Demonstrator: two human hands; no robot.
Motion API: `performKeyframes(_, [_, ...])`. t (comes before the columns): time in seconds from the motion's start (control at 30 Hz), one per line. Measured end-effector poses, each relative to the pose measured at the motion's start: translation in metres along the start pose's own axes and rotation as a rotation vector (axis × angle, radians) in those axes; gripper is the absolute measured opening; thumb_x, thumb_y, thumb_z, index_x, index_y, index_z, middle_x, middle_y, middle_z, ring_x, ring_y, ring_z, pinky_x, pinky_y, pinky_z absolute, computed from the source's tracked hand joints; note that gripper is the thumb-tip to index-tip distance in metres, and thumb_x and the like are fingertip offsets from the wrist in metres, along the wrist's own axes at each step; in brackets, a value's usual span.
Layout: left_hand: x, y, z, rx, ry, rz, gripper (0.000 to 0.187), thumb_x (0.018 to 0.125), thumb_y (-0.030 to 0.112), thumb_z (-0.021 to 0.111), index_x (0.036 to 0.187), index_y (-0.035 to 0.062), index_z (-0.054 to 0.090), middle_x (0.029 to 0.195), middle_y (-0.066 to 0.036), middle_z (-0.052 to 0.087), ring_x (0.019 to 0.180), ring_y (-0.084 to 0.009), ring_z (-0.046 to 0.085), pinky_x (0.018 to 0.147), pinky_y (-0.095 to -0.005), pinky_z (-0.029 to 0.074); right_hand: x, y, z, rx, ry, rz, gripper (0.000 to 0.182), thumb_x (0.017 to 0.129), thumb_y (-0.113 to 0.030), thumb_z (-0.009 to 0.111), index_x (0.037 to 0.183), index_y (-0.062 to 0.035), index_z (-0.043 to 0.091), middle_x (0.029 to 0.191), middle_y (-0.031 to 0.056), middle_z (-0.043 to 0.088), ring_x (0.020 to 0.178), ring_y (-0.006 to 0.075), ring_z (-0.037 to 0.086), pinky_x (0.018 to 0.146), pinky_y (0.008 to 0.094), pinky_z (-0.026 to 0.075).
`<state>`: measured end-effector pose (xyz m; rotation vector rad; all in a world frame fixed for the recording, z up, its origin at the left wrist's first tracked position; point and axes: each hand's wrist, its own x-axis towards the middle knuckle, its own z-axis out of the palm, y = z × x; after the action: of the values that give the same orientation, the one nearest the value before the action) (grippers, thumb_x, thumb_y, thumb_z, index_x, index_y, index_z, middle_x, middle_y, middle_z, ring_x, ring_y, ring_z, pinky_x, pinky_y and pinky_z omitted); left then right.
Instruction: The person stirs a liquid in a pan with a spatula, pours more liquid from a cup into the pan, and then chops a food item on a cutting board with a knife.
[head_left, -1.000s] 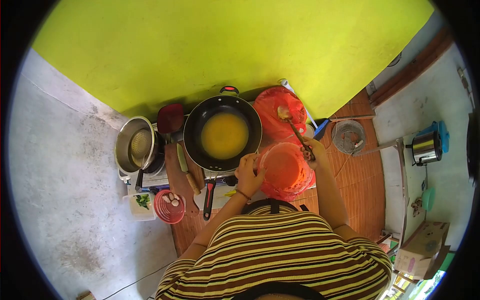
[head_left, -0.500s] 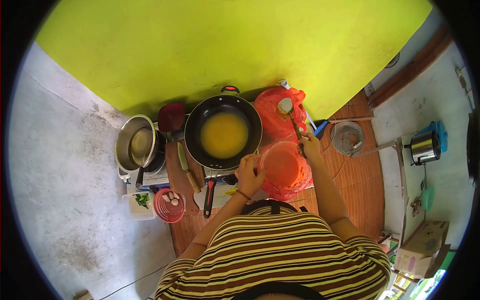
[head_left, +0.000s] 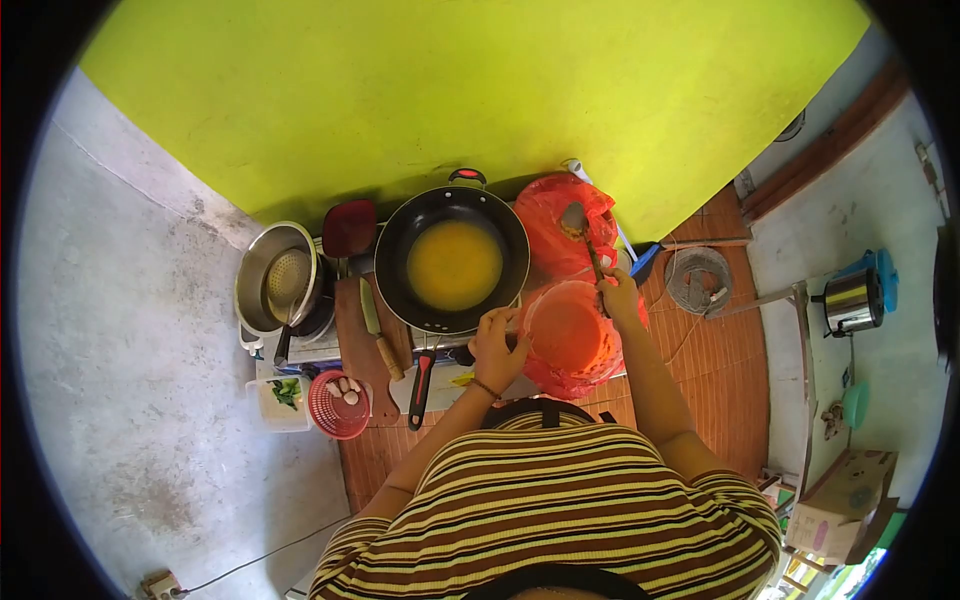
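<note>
Orange bowl (head_left: 566, 330), one; spoon (head_left: 585, 240), one; hands, two.

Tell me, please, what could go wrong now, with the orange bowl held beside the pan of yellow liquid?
1. The left hand grips the orange bowl by its rim only, close to the black pan; the bowl might tip or knock it.
2. The right hand holds a spoon raised above the red plastic bag; drips could land there.
3. The knife lies on the board beside the pan, easily bumped.
</note>
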<state>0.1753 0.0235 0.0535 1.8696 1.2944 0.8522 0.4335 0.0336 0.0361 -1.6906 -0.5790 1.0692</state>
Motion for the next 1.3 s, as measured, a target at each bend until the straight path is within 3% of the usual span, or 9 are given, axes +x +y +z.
performKeyframes(0.1, [-0.001, 0.001, -0.001, 0.027, -0.009, -0.008, 0.046, 0.071, 0.017, 0.067, 0.115, 0.0081, 0.055, 0.117, -0.009, 0.05, 0.098, -0.0221, 0.052, 0.086, -0.0364, 0.039, -0.003, -0.006, 0.001, -0.032, 0.014, -0.029, 0.04, 0.077, -0.003, 0.053, 0.118, 0.0003, 0.052, 0.051, 0.0054, 0.051, 0.036, 0.0125, 0.046, 0.034, 0.0264, 0.035])
performKeyframes(0.2, [-0.002, -0.001, 0.0, -0.073, -0.033, -0.062, 0.046, 0.071, 0.022, 0.069, 0.114, 0.0117, 0.055, 0.119, -0.011, 0.05, 0.113, -0.0273, 0.046, 0.09, -0.0452, 0.029, -0.007, -0.01, 0.002, -0.118, 0.036, -0.084, 0.038, 0.077, -0.004, 0.053, 0.115, -0.0002, 0.055, 0.051, 0.0047, 0.051, 0.037, 0.0123, 0.047, 0.036, 0.0258, 0.036])
performKeyframes(0.57, [-0.005, -0.003, -0.001, -0.068, -0.037, -0.062, 0.046, 0.072, 0.023, 0.069, 0.114, 0.0115, 0.055, 0.119, -0.011, 0.049, 0.113, -0.0273, 0.047, 0.09, -0.0454, 0.029, -0.021, -0.03, 0.002, -0.589, 0.16, -0.325, 0.037, 0.073, -0.013, 0.058, 0.109, -0.0072, 0.062, 0.06, 0.0113, 0.06, 0.052, 0.0204, 0.06, 0.052, 0.0307, 0.047])
performKeyframes(0.77, [-0.003, -0.002, -0.001, -0.071, -0.046, -0.054, 0.046, 0.072, 0.023, 0.069, 0.115, 0.0129, 0.054, 0.119, -0.011, 0.049, 0.113, -0.0267, 0.046, 0.09, -0.0451, 0.029, 0.0, 0.001, 0.0, -0.677, 0.173, -0.44, 0.037, 0.074, -0.011, 0.055, 0.109, -0.0043, 0.062, 0.066, 0.0133, 0.062, 0.05, 0.0197, 0.06, 0.048, 0.0311, 0.048])
performKeyframes(0.93, [0.011, 0.006, 0.001, -0.062, -0.083, -0.017, 0.047, 0.071, 0.022, 0.069, 0.115, 0.0139, 0.054, 0.12, -0.009, 0.049, 0.112, -0.026, 0.046, 0.09, -0.0446, 0.028, 0.002, 0.0, 0.006, -0.678, 0.167, -0.346, 0.038, 0.074, -0.01, 0.055, 0.11, -0.0035, 0.061, 0.071, 0.0162, 0.063, 0.05, 0.0207, 0.062, 0.047, 0.0321, 0.049])
performKeyframes(1.0, [0.018, 0.008, 0.005, -0.055, -0.093, 0.018, 0.048, 0.07, 0.021, 0.069, 0.115, 0.0142, 0.054, 0.119, -0.009, 0.049, 0.111, -0.0259, 0.046, 0.09, -0.0444, 0.028, 0.009, 0.005, 0.005, -0.698, 0.2, -0.48, 0.038, 0.073, -0.01, 0.055, 0.11, -0.004, 0.061, 0.071, 0.017, 0.063, 0.051, 0.0208, 0.062, 0.047, 0.0322, 0.049])
performKeyframes(1.07, [0.026, 0.015, 0.007, -0.028, -0.106, 0.032, 0.049, 0.07, 0.021, 0.069, 0.115, 0.0143, 0.054, 0.119, -0.009, 0.049, 0.112, -0.026, 0.046, 0.09, -0.0444, 0.028, 0.023, 0.02, 0.004, -0.743, 0.264, -0.765, 0.038, 0.073, -0.01, 0.055, 0.11, -0.0044, 0.061, 0.07, 0.0177, 0.063, 0.052, 0.0206, 0.062, 0.047, 0.0321, 0.049])
performKeyframes(1.2, [0.036, 0.027, 0.014, 0.026, -0.106, 0.072, 0.047, 0.07, 0.017, 0.068, 0.115, 0.0125, 0.054, 0.118, -0.008, 0.05, 0.108, -0.0238, 0.05, 0.091, -0.0386, 0.032, 0.014, -0.012, 0.009, -0.604, 0.123, -0.298, 0.036, 0.074, -0.012, 0.056, 0.109, -0.0051, 0.062, 0.065, 0.014, 0.061, 0.049, 0.0185, 0.06, 0.044, 0.0313, 0.046])
performKeyframes(1.3, [0.037, 0.031, 0.018, 0.008, -0.105, 0.086, 0.047, 0.07, 0.018, 0.068, 0.115, 0.0128, 0.054, 0.119, -0.009, 0.05, 0.109, -0.0245, 0.049, 0.092, -0.039, 0.032, 0.021, -0.011, 0.004, -0.406, 0.076, -0.174, 0.034, 0.075, -0.011, 0.055, 0.108, -0.0013, 0.061, 0.059, 0.011, 0.057, 0.043, 0.0166, 0.055, 0.039, 0.0299, 0.042])
